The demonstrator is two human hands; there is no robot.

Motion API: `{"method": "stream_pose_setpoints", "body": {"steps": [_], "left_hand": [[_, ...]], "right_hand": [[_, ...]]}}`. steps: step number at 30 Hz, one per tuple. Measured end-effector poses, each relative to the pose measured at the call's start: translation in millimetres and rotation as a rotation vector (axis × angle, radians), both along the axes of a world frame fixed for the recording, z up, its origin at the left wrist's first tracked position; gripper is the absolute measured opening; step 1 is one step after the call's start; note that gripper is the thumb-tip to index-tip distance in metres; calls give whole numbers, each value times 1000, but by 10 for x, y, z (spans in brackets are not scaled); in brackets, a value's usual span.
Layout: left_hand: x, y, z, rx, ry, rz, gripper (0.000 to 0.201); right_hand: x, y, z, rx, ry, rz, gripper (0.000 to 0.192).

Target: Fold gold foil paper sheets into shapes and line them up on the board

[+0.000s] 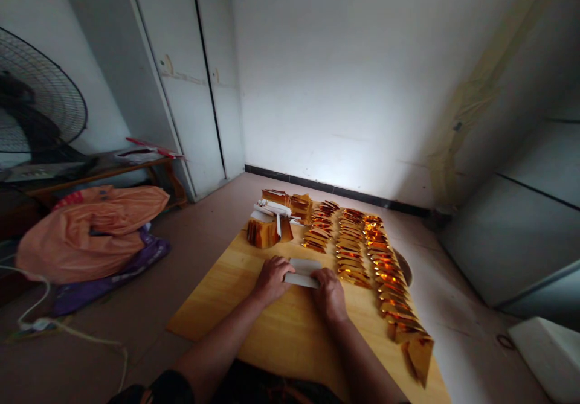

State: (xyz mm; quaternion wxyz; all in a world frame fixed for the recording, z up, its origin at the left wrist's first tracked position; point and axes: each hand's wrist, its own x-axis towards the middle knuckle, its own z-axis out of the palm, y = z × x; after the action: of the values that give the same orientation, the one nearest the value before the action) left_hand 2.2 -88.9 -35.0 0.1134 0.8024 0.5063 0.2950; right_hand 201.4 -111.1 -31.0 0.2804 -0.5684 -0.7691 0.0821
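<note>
A white sheet of paper (pixel 302 270) lies on the wooden board (pixel 272 331) in front of me. My left hand (pixel 272 278) presses on its left end and my right hand (pixel 329 295) on its right end, both gripping the folded edge. Beyond the hands stands a stack of gold and white paper (pixel 269 226). Rows of folded gold paper pieces (pixel 362 253) run along the right side of the board.
An orange plastic bag (pixel 86 229) lies on the floor at the left, over a purple bag. A black fan (pixel 36 108) stands on a low wooden table at far left. White cupboard doors (pixel 190 90) and a bare wall are behind. A white cable (pixel 67 328) trails on the floor.
</note>
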Motion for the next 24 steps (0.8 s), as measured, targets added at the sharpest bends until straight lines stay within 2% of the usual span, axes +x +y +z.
{"method": "stream_pose_setpoints", "body": {"steps": [8, 14, 18, 21, 24], "left_hand": [[10, 34, 10, -16, 34, -12, 40], [-24, -44, 69, 51, 115, -79, 32], [-92, -90, 74, 91, 198, -130, 28], [-88, -131, 138, 82, 253, -121, 26], [-2, -189, 256, 50, 307, -57, 21]], "right_hand": [[5, -19, 70, -34, -188, 32, 25], [59, -78, 101, -4, -403, 157, 20], [81, -150, 116, 16, -464, 174, 20], [76, -194, 150, 17, -481, 174, 15], [49, -205, 205, -15, -493, 163, 14]]}}
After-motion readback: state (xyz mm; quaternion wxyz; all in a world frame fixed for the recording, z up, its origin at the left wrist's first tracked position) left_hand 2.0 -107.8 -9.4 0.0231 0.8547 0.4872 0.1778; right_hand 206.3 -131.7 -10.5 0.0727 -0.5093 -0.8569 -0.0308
